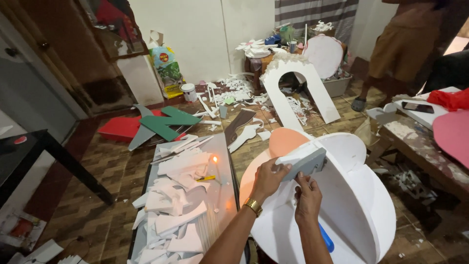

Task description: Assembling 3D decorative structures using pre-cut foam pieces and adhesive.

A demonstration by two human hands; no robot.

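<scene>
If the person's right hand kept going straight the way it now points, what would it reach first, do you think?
The right hand points up and away, its fingertips already at the grey foam block that the left hand grips. Straight on it would press that block first; beyond lies the round white foam board, though depth is unclear.

My left hand (266, 178) and right hand (308, 198) met on a foam block (304, 162) atop the round foam boards (361, 205) before me | scrap-strewn panel (195, 205) on the floor to their left | foam arch (298, 90) stood behind | counter (420, 146) to the right | another person (405, 49) beyond it.
</scene>
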